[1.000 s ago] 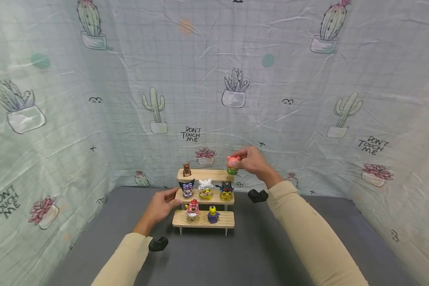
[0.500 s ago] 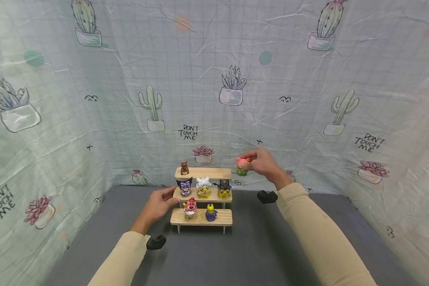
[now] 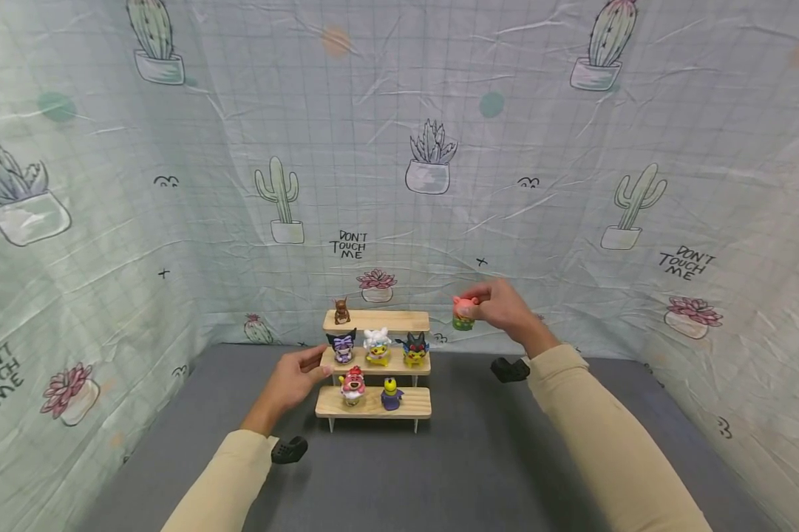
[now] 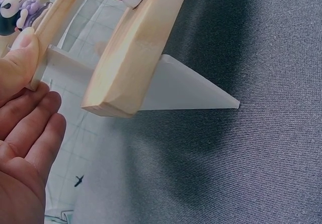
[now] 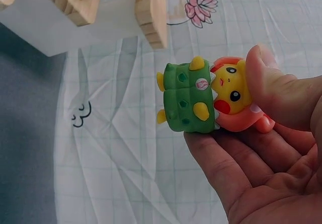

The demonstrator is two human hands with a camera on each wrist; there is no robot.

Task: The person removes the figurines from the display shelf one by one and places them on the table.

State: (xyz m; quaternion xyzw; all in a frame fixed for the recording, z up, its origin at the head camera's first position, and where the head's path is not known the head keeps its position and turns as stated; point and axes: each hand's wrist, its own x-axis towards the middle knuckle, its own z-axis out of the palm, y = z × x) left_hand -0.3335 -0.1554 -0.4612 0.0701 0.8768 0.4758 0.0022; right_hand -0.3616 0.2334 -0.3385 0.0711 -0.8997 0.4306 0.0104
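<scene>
Right of centre in the head view, the right grip pinches the pink-and-green figurine by its head, upright and apart from the wooden stand. Left of centre, the left grip holds the left end of the middle shelf. That shelf bears 3 figurines; the upper shelf, 1 brown figurine; the lower shelf, 2.
</scene>
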